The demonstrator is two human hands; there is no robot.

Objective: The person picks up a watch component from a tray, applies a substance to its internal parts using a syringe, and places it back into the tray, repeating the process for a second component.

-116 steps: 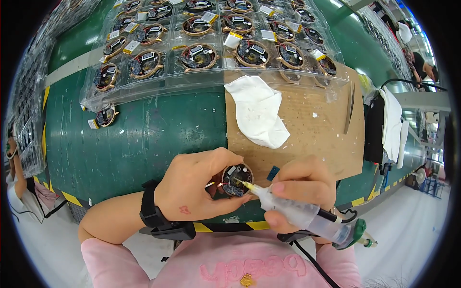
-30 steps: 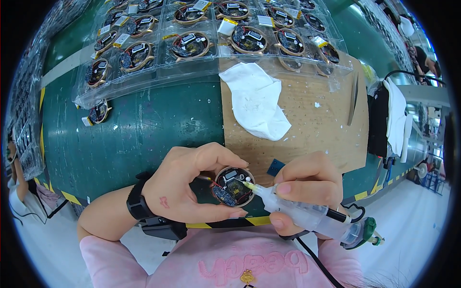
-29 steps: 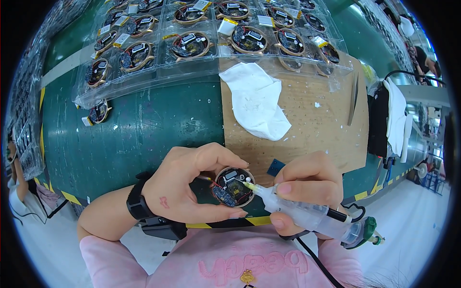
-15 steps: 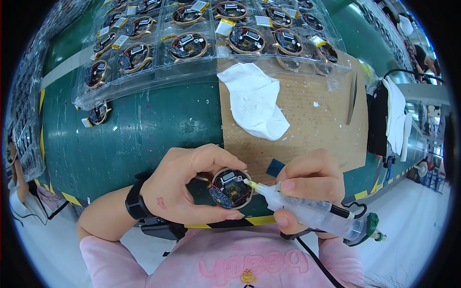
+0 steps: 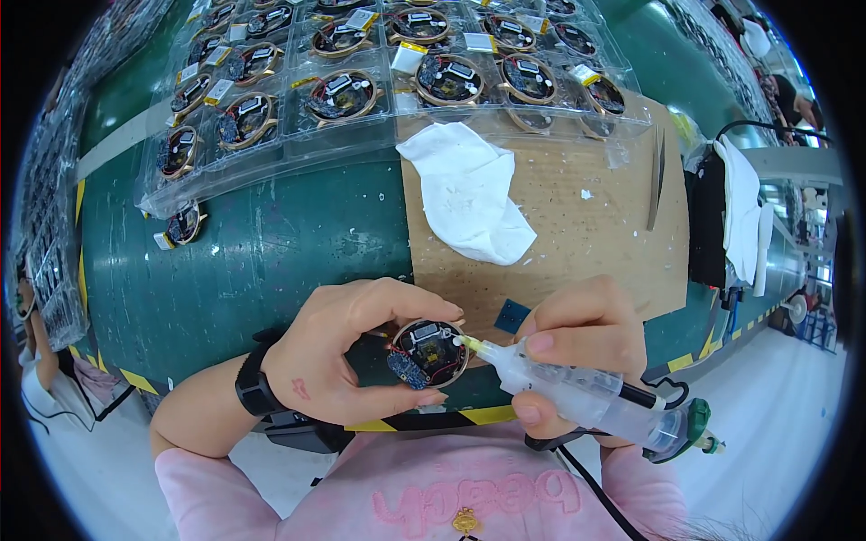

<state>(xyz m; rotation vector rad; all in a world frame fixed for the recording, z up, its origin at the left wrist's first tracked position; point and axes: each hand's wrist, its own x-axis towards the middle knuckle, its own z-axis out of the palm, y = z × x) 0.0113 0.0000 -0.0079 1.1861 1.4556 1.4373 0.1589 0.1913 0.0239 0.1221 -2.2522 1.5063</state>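
Observation:
My left hand (image 5: 347,347) grips a round watch case (image 5: 442,362) by its rim, thumb at the near side and fingers at the far side. Inside the dark case show a small blue circuit board (image 5: 410,370), thin red wires and a pale rectangular part. My right hand (image 5: 586,347) is closed round a translucent glue syringe (image 5: 577,397) with a green cap at its back end. The syringe's yellowish tip (image 5: 473,343) meets the case's inside at its upper right edge. A black band (image 5: 255,383) circles my left wrist.
Beyond my hands, a white cloth (image 5: 469,194) lies on a brown cardboard sheet (image 5: 595,216), with tweezers (image 5: 657,180) at its right. A clear tray (image 5: 298,149) of several watch cases and batteries spans the back. One more case (image 5: 185,223) lies at the left. A dark blue square (image 5: 511,316) sits near my right hand.
The watch case has shifted slightly left and turned a little in my left hand. The syringe tip stays at the case's upper right. The whole view has drifted slightly.

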